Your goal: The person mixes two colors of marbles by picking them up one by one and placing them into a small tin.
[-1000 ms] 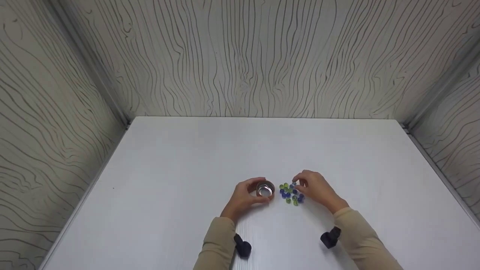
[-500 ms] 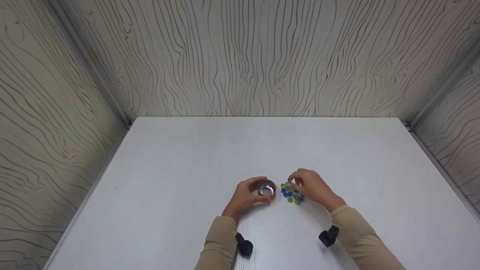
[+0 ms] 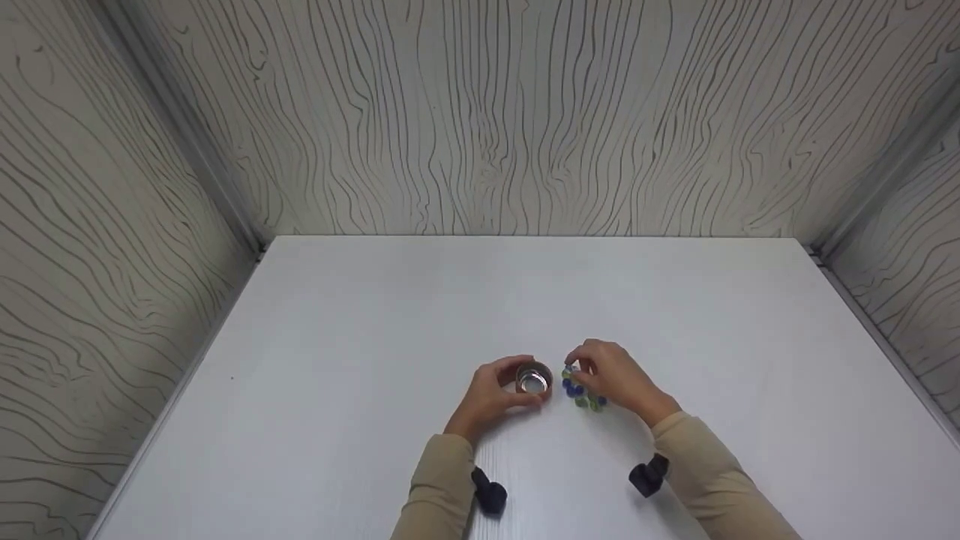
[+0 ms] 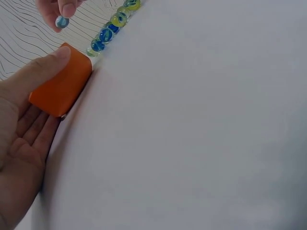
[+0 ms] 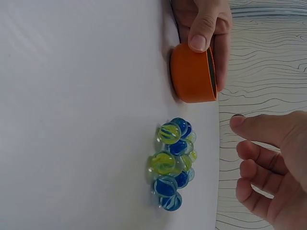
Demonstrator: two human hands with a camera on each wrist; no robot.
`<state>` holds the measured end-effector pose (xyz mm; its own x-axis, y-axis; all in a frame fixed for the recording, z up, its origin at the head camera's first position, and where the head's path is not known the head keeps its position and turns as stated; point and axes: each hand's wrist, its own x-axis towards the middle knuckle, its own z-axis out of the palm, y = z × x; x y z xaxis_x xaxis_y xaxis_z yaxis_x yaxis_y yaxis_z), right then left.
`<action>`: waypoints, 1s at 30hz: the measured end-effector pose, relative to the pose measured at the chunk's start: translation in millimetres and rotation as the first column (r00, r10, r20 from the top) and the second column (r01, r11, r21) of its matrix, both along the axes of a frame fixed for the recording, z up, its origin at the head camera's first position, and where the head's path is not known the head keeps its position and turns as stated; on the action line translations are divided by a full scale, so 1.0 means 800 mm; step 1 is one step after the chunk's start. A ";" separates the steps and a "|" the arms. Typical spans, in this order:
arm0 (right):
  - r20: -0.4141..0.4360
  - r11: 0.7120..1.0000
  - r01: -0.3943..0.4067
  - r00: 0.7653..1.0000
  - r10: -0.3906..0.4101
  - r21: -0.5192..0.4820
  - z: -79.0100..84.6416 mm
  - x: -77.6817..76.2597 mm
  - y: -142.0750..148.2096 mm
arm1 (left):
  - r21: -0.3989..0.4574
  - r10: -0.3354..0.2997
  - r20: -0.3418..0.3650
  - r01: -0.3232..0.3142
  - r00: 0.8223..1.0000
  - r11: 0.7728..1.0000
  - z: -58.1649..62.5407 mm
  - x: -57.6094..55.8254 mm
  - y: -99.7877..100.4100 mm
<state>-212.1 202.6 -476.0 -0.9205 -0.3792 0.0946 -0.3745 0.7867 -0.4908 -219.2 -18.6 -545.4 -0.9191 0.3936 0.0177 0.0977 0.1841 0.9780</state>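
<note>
Left wrist view: the left hand (image 4: 21,148) grips the orange cup (image 4: 67,86) on the tabletop (image 4: 182,120); near it, the right hand (image 3: 619,376) pinches a blue marble (image 4: 62,22) between its fingers (image 4: 68,8), best held lightly, cup steady.

A white table (image 3: 360,322) lies beneath the left hand (image 3: 481,397), a speck (image 3: 232,378) well left of it; beyond, a grained wall (image 3: 487,120).

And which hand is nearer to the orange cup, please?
Left. The left hand grips the orange cup; the right hand is apart from it, over the marbles, pinching one raised marble.
</note>
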 end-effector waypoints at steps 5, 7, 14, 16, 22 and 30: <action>0.004 1.000 -0.008 1.000 0.008 -0.006 -0.001 -0.001 -0.006 | -0.001 0.001 0.007 -0.001 1.000 1.000 0.001 0.000 -0.001; -0.012 1.000 -0.019 1.000 0.019 -0.013 -0.002 -0.001 -0.008 | -0.001 -0.001 0.005 0.001 1.000 1.000 0.001 -0.001 -0.001; -0.022 0.999 -0.030 0.999 0.029 -0.019 -0.004 -0.002 -0.017 | 0.009 -0.002 0.004 0.002 1.000 1.000 0.000 -0.002 -0.001; 0.000 1.000 -0.017 1.000 0.017 -0.018 -0.004 -0.001 -0.020 | 0.012 -0.003 -0.001 0.003 1.000 1.000 -0.001 -0.002 0.000; 0.034 1.000 -0.001 0.999 0.002 -0.025 -0.004 0.000 -0.026 | 0.024 0.002 0.008 -0.002 1.000 1.000 -0.003 -0.001 0.001; 0.021 0.999 -0.028 0.999 0.028 -0.028 -0.005 0.000 -0.031 | 0.012 0.013 0.022 -0.013 1.000 1.000 -0.002 -0.002 0.002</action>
